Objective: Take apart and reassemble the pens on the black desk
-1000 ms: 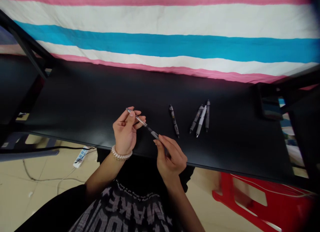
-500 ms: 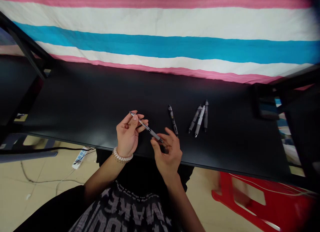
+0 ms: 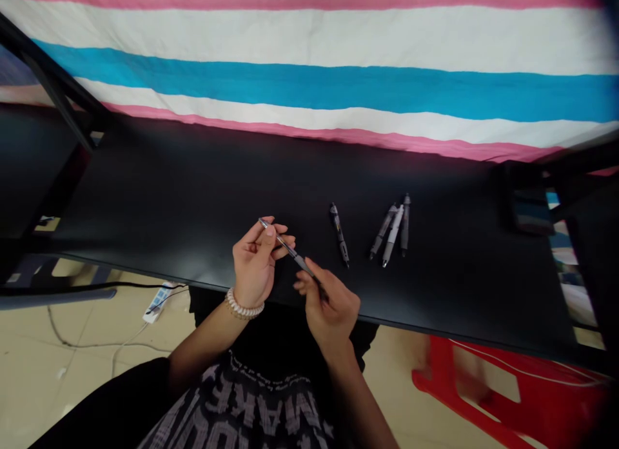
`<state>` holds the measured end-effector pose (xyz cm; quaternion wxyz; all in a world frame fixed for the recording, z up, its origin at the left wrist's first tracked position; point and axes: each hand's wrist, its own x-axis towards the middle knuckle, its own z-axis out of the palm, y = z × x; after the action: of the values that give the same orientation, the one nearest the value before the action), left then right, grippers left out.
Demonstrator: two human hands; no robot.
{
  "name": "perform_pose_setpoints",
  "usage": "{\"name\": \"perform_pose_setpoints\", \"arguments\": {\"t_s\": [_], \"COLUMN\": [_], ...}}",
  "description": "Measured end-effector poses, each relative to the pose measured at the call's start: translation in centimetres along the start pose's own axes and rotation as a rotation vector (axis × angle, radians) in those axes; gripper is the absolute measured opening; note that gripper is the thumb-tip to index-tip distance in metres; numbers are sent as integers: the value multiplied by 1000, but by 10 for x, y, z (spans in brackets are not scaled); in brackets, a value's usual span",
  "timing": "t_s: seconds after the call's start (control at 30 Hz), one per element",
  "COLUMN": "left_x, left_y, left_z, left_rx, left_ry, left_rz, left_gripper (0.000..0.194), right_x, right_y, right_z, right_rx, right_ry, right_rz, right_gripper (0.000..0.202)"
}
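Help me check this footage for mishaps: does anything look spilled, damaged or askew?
Nothing looks spilled or plainly damaged. Mildly untidy: a long white power strip lies on the pale tiled floor, a thin grey cable trailing nearby. The slim grey-gripped pen between the left hand and right hand is too small to judge closely.

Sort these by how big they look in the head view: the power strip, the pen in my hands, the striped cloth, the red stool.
1. Striped cloth
2. Red stool
3. Held pen and power strip, unranked: the pen looks longer but thinner, and is partly covered.
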<state>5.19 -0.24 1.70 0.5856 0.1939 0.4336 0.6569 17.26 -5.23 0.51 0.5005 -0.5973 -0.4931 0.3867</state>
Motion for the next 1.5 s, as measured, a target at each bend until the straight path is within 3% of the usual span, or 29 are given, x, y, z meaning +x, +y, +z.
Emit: {"name": "perform_pose_setpoints", "arguments": {"t_s": [0.13, 0.23, 0.37, 0.53, 0.67, 0.9, 1.03, 1.17, 1.23, 1.37, 1.5], "left_x": [-3, -1, 1, -1, -1, 3, 9, 11, 9, 0, -7], "left_y": [3, 7, 14, 23, 31, 33, 11, -17, -25, -30, -31], "left_z": [1, 2, 5, 8, 3, 6, 6, -5, -8, -6, -1], "left_rx": [-4, 6, -21, -280, -312, -283, -53, 497, 735, 1105, 1252], "left_ry": [-107, -195, -254, -149, -103, -246, -325, -371, -472, -552, -580], "left_rz": [17, 19, -38, -214, -315, -288, -279, -65, 112, 415, 487], "left_gripper": [27, 25, 26, 29, 25, 28, 62, 50, 45, 37, 42], "right_x": [-1, -2, -10, -29, -39, -35, -22, 5, 20, 38, 49], "right_y": [-5, -7, -6, -2, 2, 7, 10, 21, 28, 36, 40], "right_z": [3, 6, 15, 28, 31, 21, 5, -21, -33, -49, -67], "right_rx": [325, 623, 758, 504, 327, 109, -36, -323, -520, -761, -702], "right_ry": [-144, -284, -397, -245, -261, -232, -61, 253, 370, 410, 456], "right_rz": [387, 649, 792, 531, 336, 116, 24, -30, -75, -199, -203], "right_gripper": [51, 55, 56, 56, 50, 41, 38, 41, 42, 39, 34]}}
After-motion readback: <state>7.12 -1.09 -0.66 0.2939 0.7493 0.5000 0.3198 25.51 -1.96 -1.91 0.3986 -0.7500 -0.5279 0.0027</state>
